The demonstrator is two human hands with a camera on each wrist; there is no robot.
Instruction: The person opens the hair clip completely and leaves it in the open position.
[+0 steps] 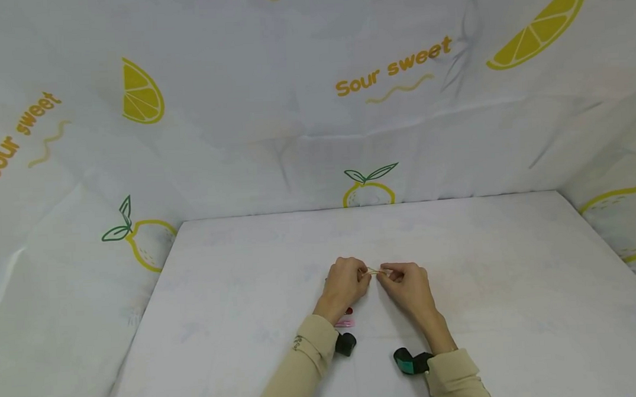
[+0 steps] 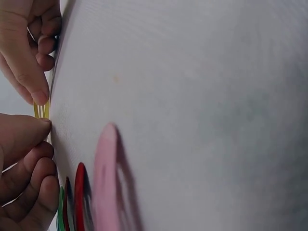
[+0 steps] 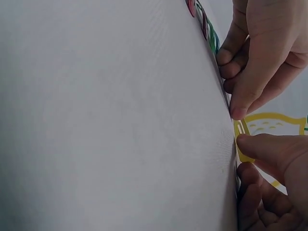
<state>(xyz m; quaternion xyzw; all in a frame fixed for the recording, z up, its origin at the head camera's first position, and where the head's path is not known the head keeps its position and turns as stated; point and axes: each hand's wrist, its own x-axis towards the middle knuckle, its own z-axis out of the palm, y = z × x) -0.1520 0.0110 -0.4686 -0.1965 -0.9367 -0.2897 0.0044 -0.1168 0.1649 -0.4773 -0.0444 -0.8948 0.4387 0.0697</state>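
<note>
Both hands meet over the table, pinching a slim yellow hair clip (image 2: 42, 111) between them. My left hand (image 1: 345, 283) grips one end with thumb and forefinger. From the other side, my right hand (image 1: 409, 288) has its thumb and fingertips on the opposite end. Two narrow strips show along the clip's middle in the left wrist view; the fingers cover its ends. Beside my left hand lies a row of more clips: a pink clip (image 2: 106, 180), a red clip (image 2: 80, 197), a dark red clip (image 2: 68, 207) and a green clip (image 2: 60, 211).
A white cloth covers the table (image 1: 222, 321). Behind it rises a white backdrop (image 1: 241, 154) printed with lemons and lettering. Black straps sit at both wrists, the left strap (image 1: 345, 343) near the pink clip and the right strap (image 1: 410, 362) by the sleeve.
</note>
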